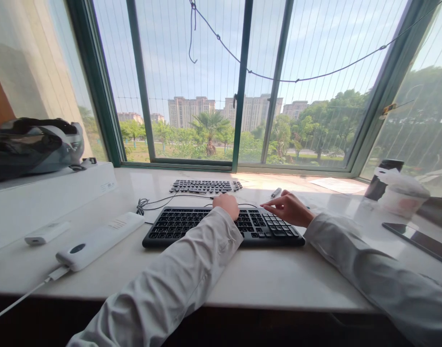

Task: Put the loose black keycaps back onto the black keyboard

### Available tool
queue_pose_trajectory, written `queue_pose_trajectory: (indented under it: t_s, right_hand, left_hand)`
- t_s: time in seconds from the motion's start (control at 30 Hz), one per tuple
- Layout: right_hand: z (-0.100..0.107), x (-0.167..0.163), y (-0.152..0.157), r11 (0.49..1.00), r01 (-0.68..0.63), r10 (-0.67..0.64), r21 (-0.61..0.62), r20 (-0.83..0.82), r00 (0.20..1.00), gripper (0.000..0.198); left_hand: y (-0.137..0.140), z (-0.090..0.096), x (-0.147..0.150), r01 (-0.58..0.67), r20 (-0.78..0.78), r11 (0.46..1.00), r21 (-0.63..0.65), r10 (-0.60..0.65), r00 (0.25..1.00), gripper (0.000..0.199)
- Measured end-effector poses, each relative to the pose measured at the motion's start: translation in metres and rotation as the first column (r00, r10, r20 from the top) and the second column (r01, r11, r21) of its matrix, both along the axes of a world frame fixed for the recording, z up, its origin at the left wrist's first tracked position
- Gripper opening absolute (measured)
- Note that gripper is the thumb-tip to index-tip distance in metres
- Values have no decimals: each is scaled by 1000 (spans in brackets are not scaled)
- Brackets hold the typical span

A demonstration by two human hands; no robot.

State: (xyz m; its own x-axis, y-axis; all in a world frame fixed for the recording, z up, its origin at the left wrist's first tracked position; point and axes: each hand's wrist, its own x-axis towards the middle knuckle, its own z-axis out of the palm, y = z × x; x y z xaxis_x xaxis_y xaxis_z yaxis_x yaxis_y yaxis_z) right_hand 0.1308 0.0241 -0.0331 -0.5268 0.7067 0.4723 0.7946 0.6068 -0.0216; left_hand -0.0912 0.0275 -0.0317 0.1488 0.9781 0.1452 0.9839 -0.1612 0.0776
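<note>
A black keyboard lies flat on the white tabletop. Its left and middle parts show dark squares with pale outlines, while raised keys sit on the right-hand number block. My left hand is closed over the keyboard's back edge near the middle; its fingertips are hidden, so what it grips cannot be made out. Over the number block is my right hand, fingers stretched to the left and apart, with nothing visible in them. Behind the keyboard, small black keycaps lie in rows, with a few looser ones at the right end.
A coiled black cable lies left of the keyboard. Farther left are a white power bank-like device with a cable, a small white block and a white box. At right stand a dark bottle, a plastic cup and a phone.
</note>
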Motion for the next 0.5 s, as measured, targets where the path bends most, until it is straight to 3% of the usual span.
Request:
queue_pose_trajectory:
  t_s: [0.13, 0.27, 0.5]
  right_hand:
    - [5, -13, 35, 994, 106, -106, 12, 89, 990, 42]
    - [18, -38, 79, 980, 200, -184, -20, 307, 934, 33]
    - [15, -89, 141, 968, 244, -204, -56, 391, 898, 29]
  left_hand:
    - [0, 4, -6, -15, -12, 1000, -3, 15, 1000, 35]
    - [-1, 7, -8, -22, -27, 1000, -5, 21, 999, 33]
    - [0, 11, -11, -40, -27, 999, 4, 40, 999, 32]
